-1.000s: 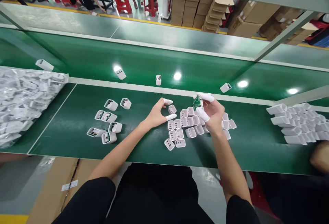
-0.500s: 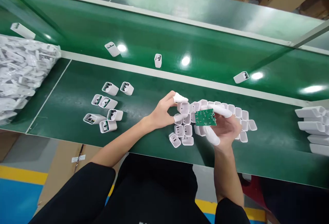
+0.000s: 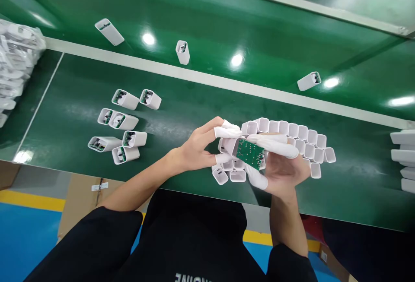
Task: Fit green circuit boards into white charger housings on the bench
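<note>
Above the surface (image 3: 194, 105), the right hand (image 3: 285, 169) pinches by its edges, the safest hold, the green circuit board (image 3: 249, 153), probably light, stiff and fragile, at the mouth of the white casing (image 3: 229, 145) pinched by the left hand (image 3: 201, 148).

We hold a green circuit board (image 3: 250, 153), its white-speckled face up, slanted at the mouth of a white casing (image 3: 230, 146).

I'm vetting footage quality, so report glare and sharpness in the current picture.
Head view: bright glare spots on the green back panel; head view: hazy pale streaks on the tabletop; head view: circuit board clear enough to show its pale dots.
</note>
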A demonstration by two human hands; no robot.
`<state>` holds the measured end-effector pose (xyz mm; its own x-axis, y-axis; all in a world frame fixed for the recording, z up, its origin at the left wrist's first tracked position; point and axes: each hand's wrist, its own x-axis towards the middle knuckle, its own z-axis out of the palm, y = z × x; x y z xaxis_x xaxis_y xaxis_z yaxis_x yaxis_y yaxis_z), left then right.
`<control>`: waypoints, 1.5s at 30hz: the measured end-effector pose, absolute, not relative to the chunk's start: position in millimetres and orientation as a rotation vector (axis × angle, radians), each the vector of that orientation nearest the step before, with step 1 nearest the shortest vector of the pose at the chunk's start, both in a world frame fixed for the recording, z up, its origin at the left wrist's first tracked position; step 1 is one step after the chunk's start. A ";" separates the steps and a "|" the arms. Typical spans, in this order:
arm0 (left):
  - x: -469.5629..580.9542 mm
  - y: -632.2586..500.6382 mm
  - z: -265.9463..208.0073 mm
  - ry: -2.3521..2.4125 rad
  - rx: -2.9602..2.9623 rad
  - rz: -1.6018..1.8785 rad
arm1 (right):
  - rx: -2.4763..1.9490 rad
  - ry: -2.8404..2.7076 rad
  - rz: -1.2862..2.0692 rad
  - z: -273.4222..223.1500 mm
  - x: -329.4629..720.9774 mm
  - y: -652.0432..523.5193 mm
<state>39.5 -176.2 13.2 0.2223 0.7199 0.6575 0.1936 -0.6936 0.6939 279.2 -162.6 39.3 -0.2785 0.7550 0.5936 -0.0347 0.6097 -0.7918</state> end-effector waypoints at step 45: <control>42.7 -176.3 8.6 0.848 1.991 1.501 | -0.684 -1.928 0.737 44.7 281.3 -161.2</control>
<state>42.7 -176.3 8.6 0.1968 0.7332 0.6509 0.1790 -0.6796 0.7114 281.3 -161.2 44.7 -0.4127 0.7165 0.5624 0.1585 0.6645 -0.7303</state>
